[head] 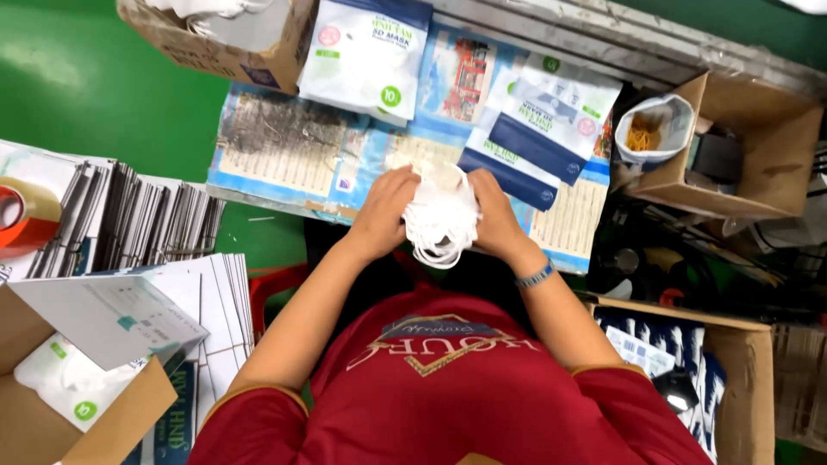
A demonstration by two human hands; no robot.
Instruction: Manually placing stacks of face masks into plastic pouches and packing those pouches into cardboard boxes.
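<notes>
Left hand (385,211) and right hand (494,215) are brought together over the near edge of the table (284,146), both closed around one stack of white masks (442,215). Fingers curl over the top of the stack; the thumbs cannot be seen. The stack sits between the palms, just above the printed paper that covers the tabletop. Thin white ear loops (438,250) hang loose below the hands.

Handling judgement: the stack looks light, soft and compressible. The layers would likely slide on each other, so a grip across both flat sides, squeezing the whole stack, seems safest. The loops look prone to snagging and make a poor place to hold.

Just beyond the hands lie flat mask packets (551,116), white and dark blue, overlapping. A further white packet (366,56) lies toward the far edge. A cardboard box (215,43) stands at the far left corner. To the right, an open box (758,146) holds a small white bag (655,129). Stacked flat cartons (146,224) stand at the left.
</notes>
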